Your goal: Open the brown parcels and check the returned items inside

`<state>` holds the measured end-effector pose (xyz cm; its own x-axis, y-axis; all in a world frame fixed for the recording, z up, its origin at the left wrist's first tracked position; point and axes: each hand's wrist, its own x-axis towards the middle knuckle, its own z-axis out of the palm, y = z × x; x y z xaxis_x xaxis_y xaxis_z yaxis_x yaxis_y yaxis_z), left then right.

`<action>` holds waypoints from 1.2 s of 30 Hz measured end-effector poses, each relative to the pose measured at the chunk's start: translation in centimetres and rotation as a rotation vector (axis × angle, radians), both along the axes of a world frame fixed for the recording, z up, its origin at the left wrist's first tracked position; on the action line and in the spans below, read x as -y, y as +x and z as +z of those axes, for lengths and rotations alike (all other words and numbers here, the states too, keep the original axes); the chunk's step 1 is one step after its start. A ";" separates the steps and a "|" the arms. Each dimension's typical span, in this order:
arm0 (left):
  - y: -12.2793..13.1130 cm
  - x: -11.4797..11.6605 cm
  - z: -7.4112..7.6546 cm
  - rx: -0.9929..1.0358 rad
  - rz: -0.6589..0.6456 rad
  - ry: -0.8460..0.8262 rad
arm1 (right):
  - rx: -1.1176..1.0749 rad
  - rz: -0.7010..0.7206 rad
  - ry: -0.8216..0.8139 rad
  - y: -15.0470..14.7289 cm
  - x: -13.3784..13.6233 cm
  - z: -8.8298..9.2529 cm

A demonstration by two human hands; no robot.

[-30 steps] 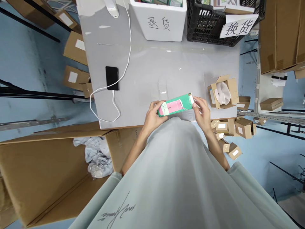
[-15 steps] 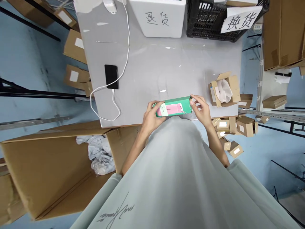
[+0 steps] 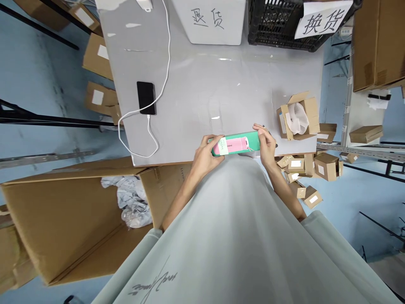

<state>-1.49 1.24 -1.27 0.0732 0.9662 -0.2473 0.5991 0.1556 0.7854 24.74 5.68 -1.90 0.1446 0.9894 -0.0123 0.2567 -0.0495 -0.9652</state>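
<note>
A slim green box with a pink device pictured on its front is in front of me, by the table's near edge. My left hand grips its left end, thumb and fingers on either side. Closed at the other end, my right hand has its fingers against the box's right end. A small dark tip shows at the outer side of that hand; what it belongs to is hidden. To the right stands an open cardboard box with white padding inside.
A black phone lies left on the grey table, a white cable plugged into it. At the back are a white bin and a black crate. A large open carton holding crumpled plastic stands lower left.
The green box has shifted slightly right and turned its pictured front further up. My right hand has closed in around the box's right end, where its fingers were more spread before.
</note>
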 end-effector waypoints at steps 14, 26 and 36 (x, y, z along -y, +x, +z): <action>-0.4 -0.2 -0.1 0.131 -0.050 -0.146 | 0.002 0.236 -0.101 1.8 0.4 1.0; -1.2 0.1 -1.1 0.492 -0.014 -0.351 | 0.074 0.435 -0.058 2.7 -0.6 4.4; -0.8 0.4 0.5 0.643 0.046 -0.407 | 0.148 0.458 0.071 1.7 -1.8 7.8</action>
